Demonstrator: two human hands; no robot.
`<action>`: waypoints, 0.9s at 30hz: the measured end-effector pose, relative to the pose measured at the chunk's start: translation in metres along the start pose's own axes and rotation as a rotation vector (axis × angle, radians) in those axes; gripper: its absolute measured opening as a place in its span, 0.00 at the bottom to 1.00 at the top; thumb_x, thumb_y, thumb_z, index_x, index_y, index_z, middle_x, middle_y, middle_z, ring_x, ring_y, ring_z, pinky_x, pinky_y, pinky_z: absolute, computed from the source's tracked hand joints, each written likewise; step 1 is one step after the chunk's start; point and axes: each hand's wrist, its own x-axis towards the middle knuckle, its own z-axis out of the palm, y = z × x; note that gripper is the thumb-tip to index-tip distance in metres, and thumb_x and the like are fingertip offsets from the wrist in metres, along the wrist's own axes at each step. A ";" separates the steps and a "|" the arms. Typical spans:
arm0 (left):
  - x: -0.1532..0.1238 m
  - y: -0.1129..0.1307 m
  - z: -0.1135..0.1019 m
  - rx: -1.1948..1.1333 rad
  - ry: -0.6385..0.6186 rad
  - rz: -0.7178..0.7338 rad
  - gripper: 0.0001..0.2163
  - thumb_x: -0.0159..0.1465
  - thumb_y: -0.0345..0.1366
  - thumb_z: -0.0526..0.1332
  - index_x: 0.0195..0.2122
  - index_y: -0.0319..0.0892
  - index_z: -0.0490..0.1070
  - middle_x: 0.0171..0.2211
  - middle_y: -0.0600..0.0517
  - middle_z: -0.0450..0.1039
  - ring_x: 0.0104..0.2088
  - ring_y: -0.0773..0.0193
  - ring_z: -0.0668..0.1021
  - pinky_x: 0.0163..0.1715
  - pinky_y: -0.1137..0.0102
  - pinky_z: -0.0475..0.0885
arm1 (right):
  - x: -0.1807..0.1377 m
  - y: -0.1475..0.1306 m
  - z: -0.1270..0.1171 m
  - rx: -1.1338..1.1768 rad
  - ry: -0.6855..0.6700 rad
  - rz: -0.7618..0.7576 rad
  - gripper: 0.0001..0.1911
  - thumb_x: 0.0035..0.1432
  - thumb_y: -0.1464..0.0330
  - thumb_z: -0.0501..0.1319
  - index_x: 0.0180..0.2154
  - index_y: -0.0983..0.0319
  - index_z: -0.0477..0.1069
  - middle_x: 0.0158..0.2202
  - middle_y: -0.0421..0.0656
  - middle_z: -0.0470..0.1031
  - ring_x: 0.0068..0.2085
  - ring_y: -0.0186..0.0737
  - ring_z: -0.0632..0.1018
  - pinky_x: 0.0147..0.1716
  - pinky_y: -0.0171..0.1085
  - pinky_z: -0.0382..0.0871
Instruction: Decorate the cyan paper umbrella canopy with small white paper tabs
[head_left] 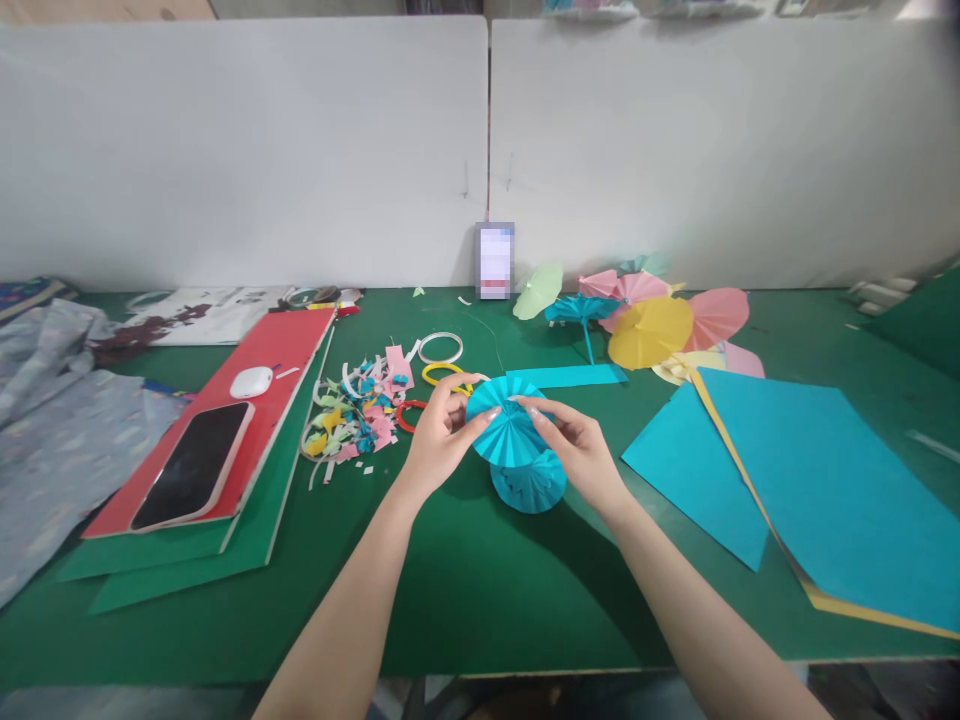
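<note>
Both hands pinched the teal pleated paper disc (508,428) just above the green table (465,600). The left hand (439,440) held its nine o'clock rim and the right hand (581,450) its three o'clock rim. It looked featherlight and flimsy, its folds easily crushed, so fingertip holds on opposite edges suited it. A second pleated piece (529,488) sat at six o'clock.

Craft workbench: green mat (480,600), paper umbrellas (649,330), white partition boards (240,150).

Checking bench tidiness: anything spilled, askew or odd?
Paper scraps lie strewn on the table left of the left hand, among loose rings. The right hand and left pinch a pleated blue disc that looks intact.
</note>
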 end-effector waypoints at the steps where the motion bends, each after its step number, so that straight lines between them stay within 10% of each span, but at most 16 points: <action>1: 0.000 0.000 0.000 -0.002 0.003 -0.002 0.17 0.58 0.36 0.64 0.47 0.45 0.61 0.32 0.53 0.74 0.32 0.64 0.77 0.31 0.71 0.72 | 0.000 0.001 0.000 -0.007 0.012 0.001 0.13 0.59 0.62 0.58 0.43 0.61 0.73 0.40 0.45 0.77 0.37 0.39 0.75 0.34 0.40 0.70; 27: -0.004 0.007 -0.001 -0.025 -0.063 -0.025 0.15 0.59 0.35 0.63 0.46 0.46 0.62 0.30 0.55 0.71 0.30 0.68 0.74 0.28 0.74 0.69 | 0.001 -0.004 -0.002 -0.013 0.083 0.022 0.14 0.51 0.63 0.65 0.41 0.58 0.75 0.27 0.39 0.76 0.25 0.35 0.72 0.23 0.35 0.67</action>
